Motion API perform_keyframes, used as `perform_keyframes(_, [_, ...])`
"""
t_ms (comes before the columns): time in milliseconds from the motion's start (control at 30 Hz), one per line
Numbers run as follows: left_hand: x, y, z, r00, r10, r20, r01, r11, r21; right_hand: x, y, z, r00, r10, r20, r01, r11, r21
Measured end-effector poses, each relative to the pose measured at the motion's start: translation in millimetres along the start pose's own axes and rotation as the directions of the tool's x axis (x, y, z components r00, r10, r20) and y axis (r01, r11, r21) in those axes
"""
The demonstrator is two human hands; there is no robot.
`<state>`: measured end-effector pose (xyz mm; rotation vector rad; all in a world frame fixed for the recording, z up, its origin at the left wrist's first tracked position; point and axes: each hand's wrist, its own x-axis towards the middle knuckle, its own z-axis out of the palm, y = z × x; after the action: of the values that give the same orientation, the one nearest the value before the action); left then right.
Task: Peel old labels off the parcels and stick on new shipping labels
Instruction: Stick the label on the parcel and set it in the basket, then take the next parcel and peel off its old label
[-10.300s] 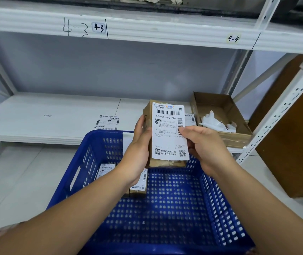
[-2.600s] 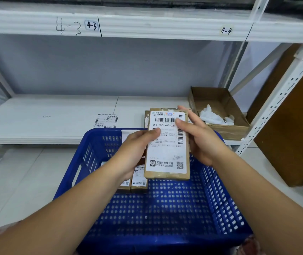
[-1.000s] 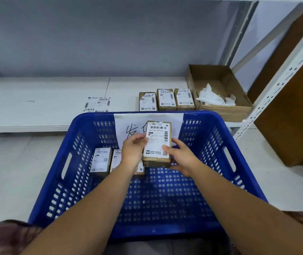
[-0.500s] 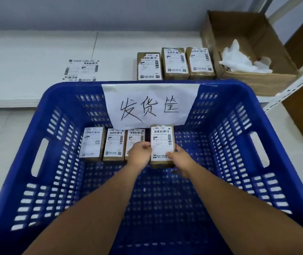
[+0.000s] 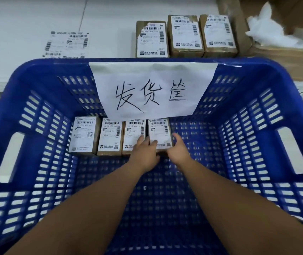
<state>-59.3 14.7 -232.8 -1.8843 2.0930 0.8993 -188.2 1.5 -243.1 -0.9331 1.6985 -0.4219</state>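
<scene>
Four parcels (image 5: 110, 137) sit in a row against the far wall of the blue basket (image 5: 55, 65), under its paper sign (image 5: 152, 89), and both hands are down on the rightmost parcel (image 5: 160, 132). Left hand (image 5: 145, 151): fingers (image 5: 141, 139) laid fairly straight over its near left corner, pressing rather than gripping. Right hand (image 5: 179, 150) cups the near right edge, too blurred for me to tell whether it grips. It looks a light, stiff little carton, taped brown, with a slick label face, so I'd take it by the two long sides, thumb against fingers, never by the label. Beyond the basket's far rim, three more parcels (image 5: 185, 35) lie on the shelf (image 5: 18, 24), and a loose label sheet (image 5: 67, 45) lies past the far-left corner.
</scene>
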Motion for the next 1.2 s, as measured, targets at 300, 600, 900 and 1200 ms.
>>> perform_keyframes(300, [-9, -8, 17, 0.996, -0.071, 0.058, 0.07, 0.997, 0.022, -8, 4, 2, 0.981, 0.045, 0.189, -0.029, 0.996, -0.086])
perform_keyframes(600, [-13, -21, 14, 0.989, 0.09, 0.114, -0.124, 0.93, 0.346, -9, -4, -2, 0.994, -0.066, 0.082, 0.09, 0.937, -0.337])
perform_keyframes(900, [-12, 13, -84, 0.756, -0.118, -0.644, -0.21, 0.888, -0.408, -34, -75, -25, 0.846, -0.461, -0.267, 0.403, 0.882, -0.245])
perform_keyframes(1200, [-1, 29, -215, 0.571, -0.117, -0.813, -0.204, 0.939, -0.278, -46, -191, -55, 0.541, -0.798, -0.267, 0.623, 0.593, -0.51])
